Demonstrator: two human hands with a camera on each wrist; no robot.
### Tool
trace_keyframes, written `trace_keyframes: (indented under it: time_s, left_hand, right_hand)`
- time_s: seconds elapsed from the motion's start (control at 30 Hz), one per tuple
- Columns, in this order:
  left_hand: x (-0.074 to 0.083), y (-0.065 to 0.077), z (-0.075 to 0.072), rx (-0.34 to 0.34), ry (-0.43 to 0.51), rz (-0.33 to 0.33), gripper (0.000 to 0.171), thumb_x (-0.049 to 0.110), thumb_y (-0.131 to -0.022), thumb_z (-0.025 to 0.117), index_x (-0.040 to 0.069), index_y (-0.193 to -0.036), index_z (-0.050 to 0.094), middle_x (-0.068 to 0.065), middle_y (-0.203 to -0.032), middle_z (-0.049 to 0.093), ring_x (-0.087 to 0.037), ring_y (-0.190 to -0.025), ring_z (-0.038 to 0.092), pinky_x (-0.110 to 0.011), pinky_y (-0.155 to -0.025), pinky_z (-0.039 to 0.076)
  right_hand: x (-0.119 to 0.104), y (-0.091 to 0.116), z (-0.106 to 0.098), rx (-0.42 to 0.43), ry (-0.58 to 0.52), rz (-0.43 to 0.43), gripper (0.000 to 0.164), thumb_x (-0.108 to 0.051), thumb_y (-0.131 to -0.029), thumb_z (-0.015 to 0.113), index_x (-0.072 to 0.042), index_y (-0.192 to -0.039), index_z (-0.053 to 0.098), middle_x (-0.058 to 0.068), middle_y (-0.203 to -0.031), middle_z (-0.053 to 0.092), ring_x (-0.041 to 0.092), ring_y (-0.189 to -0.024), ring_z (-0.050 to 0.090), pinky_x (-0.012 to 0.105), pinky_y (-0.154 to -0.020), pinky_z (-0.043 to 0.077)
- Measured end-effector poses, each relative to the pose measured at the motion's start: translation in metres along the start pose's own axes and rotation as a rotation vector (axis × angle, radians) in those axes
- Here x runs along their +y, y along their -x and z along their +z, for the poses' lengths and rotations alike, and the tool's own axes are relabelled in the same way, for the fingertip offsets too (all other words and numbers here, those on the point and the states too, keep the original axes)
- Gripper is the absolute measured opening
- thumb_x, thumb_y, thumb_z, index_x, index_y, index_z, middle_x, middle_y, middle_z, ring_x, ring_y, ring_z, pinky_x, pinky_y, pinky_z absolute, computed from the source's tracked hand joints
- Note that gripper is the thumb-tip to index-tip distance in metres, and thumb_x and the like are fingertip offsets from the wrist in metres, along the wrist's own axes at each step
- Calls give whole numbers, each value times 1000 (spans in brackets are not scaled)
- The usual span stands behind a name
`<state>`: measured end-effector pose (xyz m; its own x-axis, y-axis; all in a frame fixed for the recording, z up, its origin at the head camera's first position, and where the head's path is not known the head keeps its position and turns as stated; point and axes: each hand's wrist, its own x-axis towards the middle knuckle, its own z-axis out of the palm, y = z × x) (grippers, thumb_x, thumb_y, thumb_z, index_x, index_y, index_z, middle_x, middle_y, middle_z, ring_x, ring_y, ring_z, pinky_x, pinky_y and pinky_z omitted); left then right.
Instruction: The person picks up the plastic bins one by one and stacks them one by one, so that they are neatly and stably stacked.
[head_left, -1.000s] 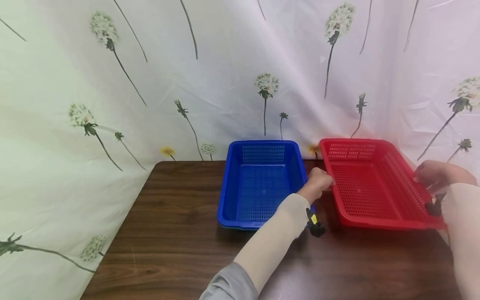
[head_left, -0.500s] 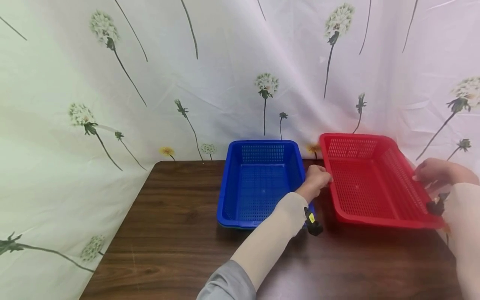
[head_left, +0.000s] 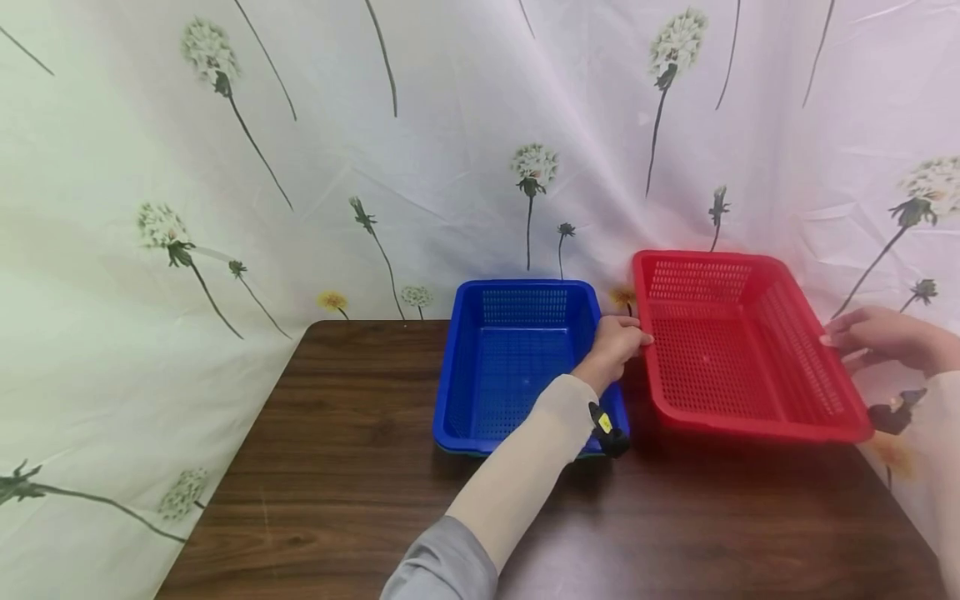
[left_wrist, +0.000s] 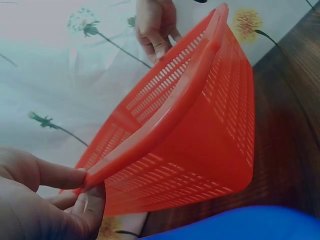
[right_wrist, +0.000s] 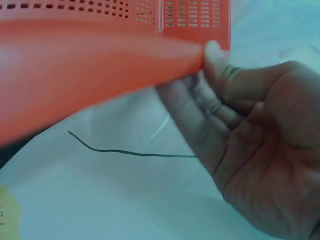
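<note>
Red rectangular plastic basket (head_left: 720,367) is what I hold, left hand (head_left: 615,343) and right hand (head_left: 881,335) pinching it from opposite sides, just right of the blue rectangular plastic basket (head_left: 517,354).

The left forearm is covered by a plain cream sleeve (head_left: 517,483), fairly close-fitting, ending at the wrist; nearer the elbow comes a grey sleeve (head_left: 450,557) bunched in soft folds. A blocky black wrist device (head_left: 615,443) carries a small yellow label (head_left: 603,422), its print unreadable. By the right edge of the table (head_left: 337,450), the right sleeve (head_left: 930,475) is likewise pale, with a blurred dark device (head_left: 896,410) at the wrist.
</note>
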<state>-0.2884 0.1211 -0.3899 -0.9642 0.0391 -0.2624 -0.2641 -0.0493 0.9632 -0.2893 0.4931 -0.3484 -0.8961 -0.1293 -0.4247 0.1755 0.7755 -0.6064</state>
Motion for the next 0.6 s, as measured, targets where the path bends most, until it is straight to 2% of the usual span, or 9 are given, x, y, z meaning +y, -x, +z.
trace_keyframes:
  time_s: [0.2, 0.33, 0.47, 0.53, 0.6]
  left_hand:
    - [10, 0, -11, -17, -20, -6, 26, -5, -95, 69, -2, -120, 77, -16, -99, 78, -35, -99, 79, -47, -98, 63]
    - [16, 1, -16, -26, -3, 3, 28, -4, -96, 69, -1, -123, 76, -16, -102, 79, -34, -100, 78, -46, -100, 62]
    - [22, 2, -21, -44, 30, 20, 26, -4, -96, 69, -3, -121, 76, -16, -104, 79, -35, -103, 78, -46, -101, 62]
    - [25, 1, -24, -55, 47, 33, 25, -4, -96, 70, -3, -119, 77, -16, -104, 79, -35, -103, 78, -46, -100, 62]
    - [28, 1, -28, -74, 70, 50, 25, -4, -96, 70, -4, -120, 76, -17, -105, 79, -35, -103, 78, -47, -102, 61]
  right_hand:
    - [-2, 9, 3, 81, -13, -62, 49, -18, -109, 59, 24, -135, 53, 9, -107, 78, 20, -93, 77, 40, -84, 67]
    - [-6, 13, 3, 106, -9, -79, 52, -18, -110, 57, 24, -138, 48, 8, -109, 76, 20, -94, 75, 40, -82, 66]
    - [-10, 14, 2, 105, -60, -90, 50, -17, -111, 54, 23, -140, 47, -5, -104, 76, 14, -91, 75, 38, -80, 65]
    - [-11, 14, 1, 109, -98, -100, 43, -18, -112, 53, 16, -137, 57, -13, -99, 75, 10, -90, 75, 36, -79, 65]
    - [-12, 14, -1, 116, -145, -113, 29, -19, -112, 53, -5, -128, 72, -20, -96, 73, 6, -89, 75, 33, -79, 65]
